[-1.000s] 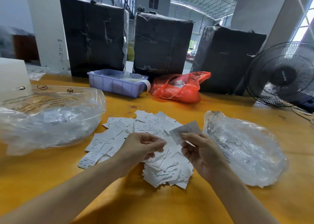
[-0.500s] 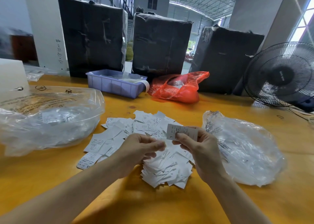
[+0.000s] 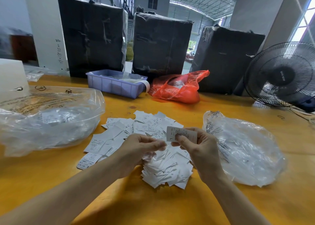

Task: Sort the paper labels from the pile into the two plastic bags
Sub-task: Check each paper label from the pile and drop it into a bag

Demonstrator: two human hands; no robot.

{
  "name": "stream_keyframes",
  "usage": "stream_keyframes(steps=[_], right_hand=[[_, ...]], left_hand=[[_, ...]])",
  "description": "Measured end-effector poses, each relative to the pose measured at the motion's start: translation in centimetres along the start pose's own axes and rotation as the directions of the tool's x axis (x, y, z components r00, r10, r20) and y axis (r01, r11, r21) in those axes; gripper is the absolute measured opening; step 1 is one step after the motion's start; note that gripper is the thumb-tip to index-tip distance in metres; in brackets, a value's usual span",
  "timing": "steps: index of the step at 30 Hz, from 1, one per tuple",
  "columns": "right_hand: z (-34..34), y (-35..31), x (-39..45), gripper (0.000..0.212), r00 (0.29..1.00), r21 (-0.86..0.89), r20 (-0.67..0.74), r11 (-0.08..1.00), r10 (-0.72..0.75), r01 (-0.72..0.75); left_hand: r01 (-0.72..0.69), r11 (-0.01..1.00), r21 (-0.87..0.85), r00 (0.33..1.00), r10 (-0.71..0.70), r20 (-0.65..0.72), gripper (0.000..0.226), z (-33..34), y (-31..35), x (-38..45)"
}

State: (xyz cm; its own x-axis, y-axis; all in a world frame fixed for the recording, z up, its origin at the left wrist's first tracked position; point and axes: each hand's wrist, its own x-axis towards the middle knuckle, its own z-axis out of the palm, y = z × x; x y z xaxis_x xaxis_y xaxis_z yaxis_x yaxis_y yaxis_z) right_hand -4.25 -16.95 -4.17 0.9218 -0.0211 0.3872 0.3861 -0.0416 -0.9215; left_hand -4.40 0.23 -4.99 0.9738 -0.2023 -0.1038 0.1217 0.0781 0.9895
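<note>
Yellow wood of the table (image 3: 170,207) is filling the near part of the view, and over it we are holding both forearms above the pile of paper labels (image 3: 163,170). Our right hand (image 3: 201,149) is pinching one label (image 3: 181,134) between thumb and fingers, printed side to us, its long axis lying left to right. Our left hand (image 3: 138,149) is hovering just beside it with fingers curled together; whether it is gripping a thin slip we cannot tell. We are judging that the label is being read for its size letter. The move is turning on this relation: the right clear bag (image 3: 247,149) is lying near the holding hand, on its outer side, while the left clear bag (image 3: 51,122) is lying well apart, across the pile, nearer to the left hand. We are counting two clear bags, one pile with too many labels to count, one held label. Farther away are standing one purple tray (image 3: 115,86), one red bag (image 3: 177,91), one fan (image 3: 283,74) and three black wrapped bales (image 3: 160,44).
</note>
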Motion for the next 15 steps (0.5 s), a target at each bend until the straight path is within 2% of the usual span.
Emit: stream_keyframes(steps=[15], right_hand=[[-0.05,0.03,0.03,0.013,1.000,0.031,0.002,0.999,0.006,-0.006]], left_hand=[[0.036,0.998,-0.059,0.999,-0.037,-0.009,0.037,0.16,0.34,-0.07]])
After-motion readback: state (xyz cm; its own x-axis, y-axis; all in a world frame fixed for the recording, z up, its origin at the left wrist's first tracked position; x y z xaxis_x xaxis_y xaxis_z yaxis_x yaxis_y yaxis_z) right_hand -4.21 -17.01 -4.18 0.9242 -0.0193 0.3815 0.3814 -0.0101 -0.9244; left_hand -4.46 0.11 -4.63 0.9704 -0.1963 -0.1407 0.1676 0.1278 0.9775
